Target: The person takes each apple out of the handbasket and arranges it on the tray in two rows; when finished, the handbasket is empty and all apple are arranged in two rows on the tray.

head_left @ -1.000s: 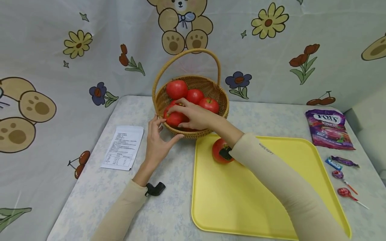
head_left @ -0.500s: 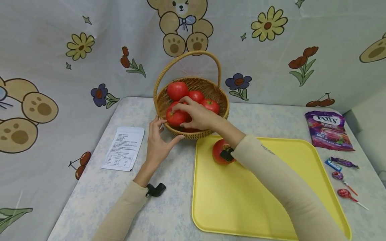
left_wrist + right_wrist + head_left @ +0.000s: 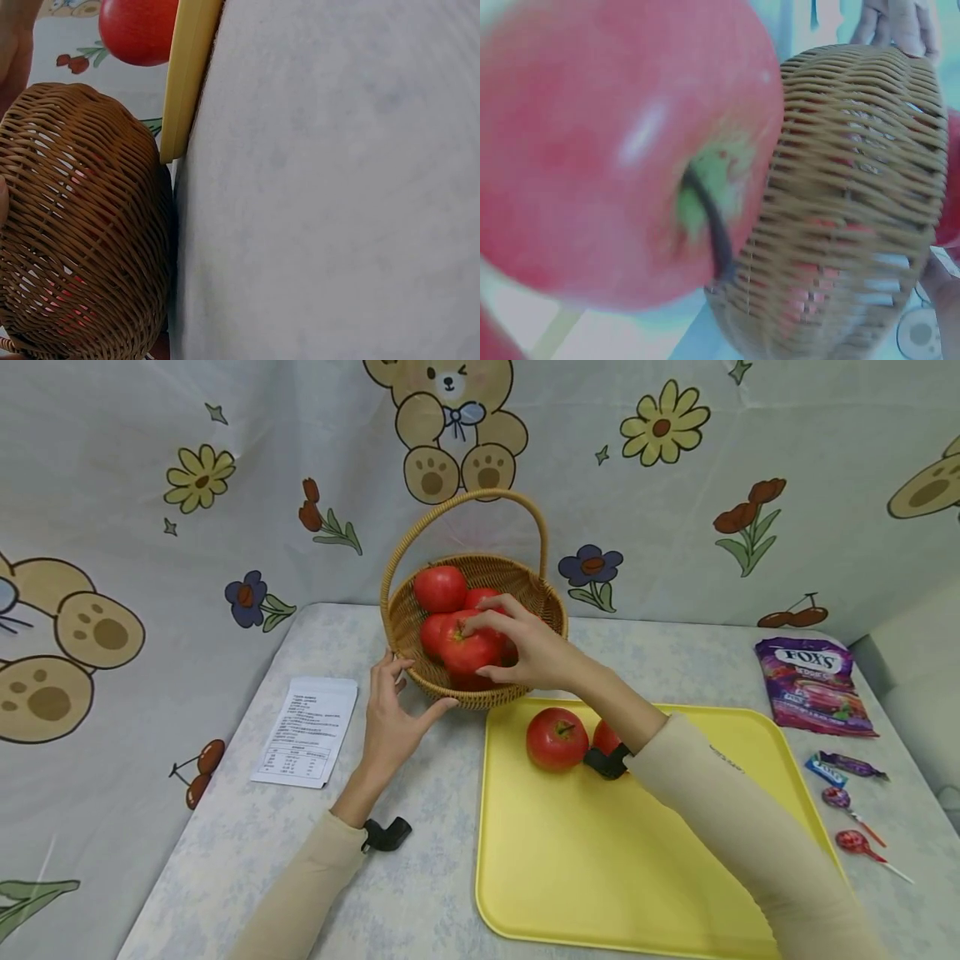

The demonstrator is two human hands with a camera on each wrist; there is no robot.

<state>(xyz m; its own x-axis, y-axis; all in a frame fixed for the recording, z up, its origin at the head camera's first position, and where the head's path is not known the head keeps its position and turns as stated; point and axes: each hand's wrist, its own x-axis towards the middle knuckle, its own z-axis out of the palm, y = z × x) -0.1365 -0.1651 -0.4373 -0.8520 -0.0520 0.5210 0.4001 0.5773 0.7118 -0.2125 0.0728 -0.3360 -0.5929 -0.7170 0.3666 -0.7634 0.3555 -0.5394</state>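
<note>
Since the earlier frame, the right hand [image 3: 532, 652] and a round, glossy red apple [image 3: 468, 650] have shifted rightward. Leftmost, a white printed packet [image 3: 306, 732] lies on the pale desk [image 3: 442, 860]. Next, the left hand [image 3: 392, 718], fingers and thumb spread, holds the tan wicker basket [image 3: 487, 699] of other red apples [image 3: 440, 589]. At its mouth, the right fingers pinch their apple. Further right, a black wrist camera [image 3: 606, 762] partly covers one of two red tray apples [image 3: 557, 739] on the yellow rectangular tray [image 3: 600, 868]; beyond lies a purple candy bag [image 3: 813, 687].
</note>
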